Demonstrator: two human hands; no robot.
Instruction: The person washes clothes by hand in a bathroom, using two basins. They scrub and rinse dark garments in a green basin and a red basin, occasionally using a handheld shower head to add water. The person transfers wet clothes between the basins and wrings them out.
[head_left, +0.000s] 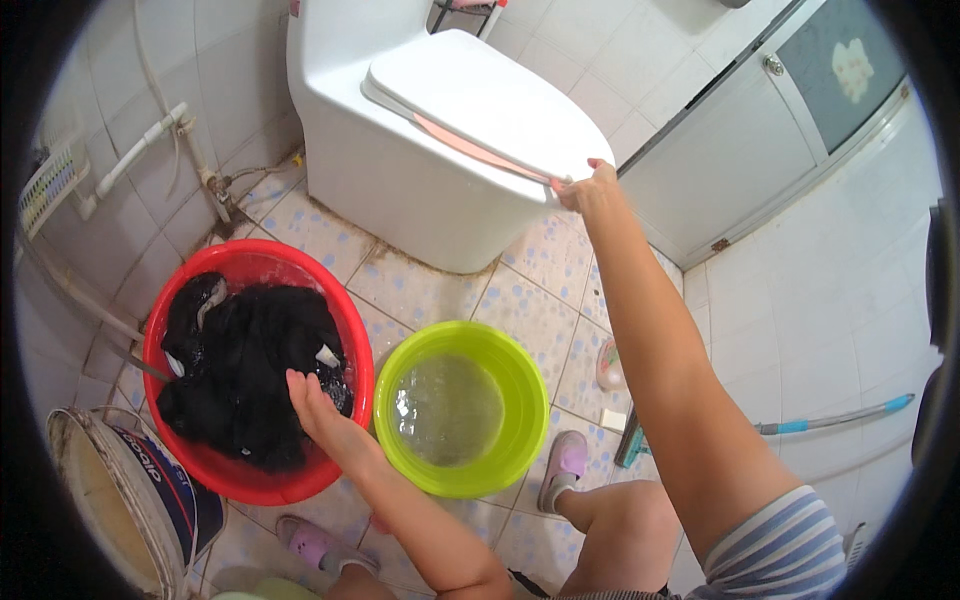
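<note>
My right hand (589, 187) grips the front edge of the white toilet lid (487, 97). A pink strip of the toilet seat (480, 150) shows in the gap under the lid. My left hand (322, 412) is held over the right rim of a red plastic basin (356, 322), fingers stretched out and holding nothing. Black wet clothes (255, 352) fill that basin, with small white patches among them. Close beside it stands a lime-green plastic basin (529, 360) with clear water at its bottom.
A grimy paint bucket (112, 495) stands at the lower left. A grey hose (142, 366) runs into the red basin. White pipes (142, 146) line the left wall. A bottle (611, 366), a white block (613, 418) and a blue-handled mop (787, 427) are at the right. A door (742, 142) stands beyond.
</note>
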